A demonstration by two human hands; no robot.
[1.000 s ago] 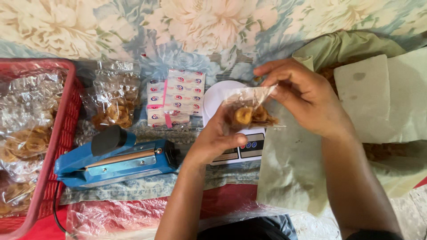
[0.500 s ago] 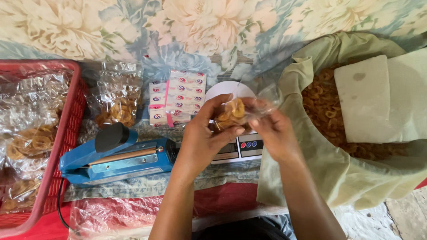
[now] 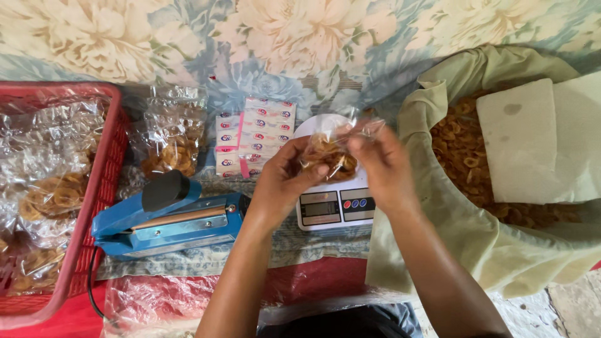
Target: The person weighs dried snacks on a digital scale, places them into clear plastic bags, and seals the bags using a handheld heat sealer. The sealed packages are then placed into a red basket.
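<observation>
Both my hands hold a small clear plastic bag of brown ring-shaped snacks [image 3: 330,156] just above a white digital scale [image 3: 335,206]. My left hand [image 3: 282,181] cups the bag from below and the left. My right hand [image 3: 382,164] pinches the bag's open top at the right. A large pale green sack [image 3: 438,206] full of the same loose snacks [image 3: 457,144] stands to the right, with a white sheet [image 3: 532,144] lying on top of them.
A blue heat sealer [image 3: 169,216] lies left of the scale. A red basket [image 3: 94,188] of filled snack bags is at far left, with another filled bag [image 3: 169,141] beside it. A stack of pink-and-white label sheets [image 3: 250,134] lies behind the scale.
My right hand has come back from the sack side to the bag's top, and the bag has settled lower over the scale. The sack's snacks are now uncovered by my arm.
</observation>
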